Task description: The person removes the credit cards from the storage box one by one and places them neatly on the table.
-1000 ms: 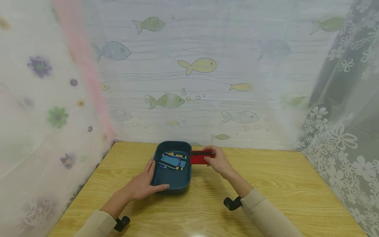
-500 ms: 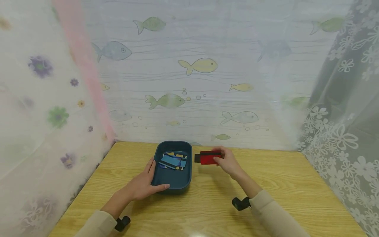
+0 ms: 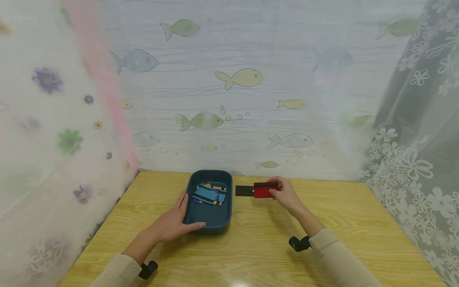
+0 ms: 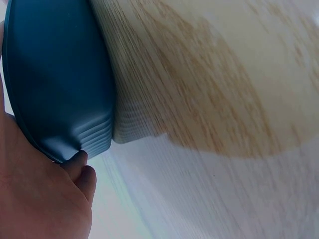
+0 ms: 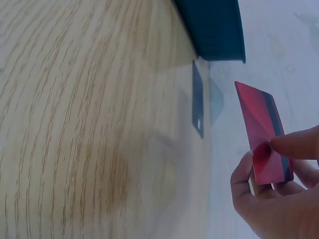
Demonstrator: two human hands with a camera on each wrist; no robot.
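A dark blue box (image 3: 209,221) stands on the table, several bank cards (image 3: 209,195) overlapping inside it. My left hand (image 3: 168,227) grips the box's near left corner, fingers along the outer left wall and thumb across the near rim. The left wrist view has the left hand (image 4: 45,189) against the box's outer wall (image 4: 60,74). To the right of the box, my right hand (image 3: 287,196) pinches a red card (image 3: 263,190) with a dark stripe. The right wrist view shows the red card (image 5: 259,129) raised off the table, apart from a black card (image 5: 198,99) lying flat.
The wood-grain table (image 3: 251,255) reaches back to a pale fish-print curtain (image 3: 236,99). Flowered sheeting (image 3: 68,139) hangs at the left, and a lace-patterned curtain (image 3: 412,171) at the right.
My right hand has moved right with the red card, away from the box. The black card beneath it has come into view. The left hand and box have stayed put.
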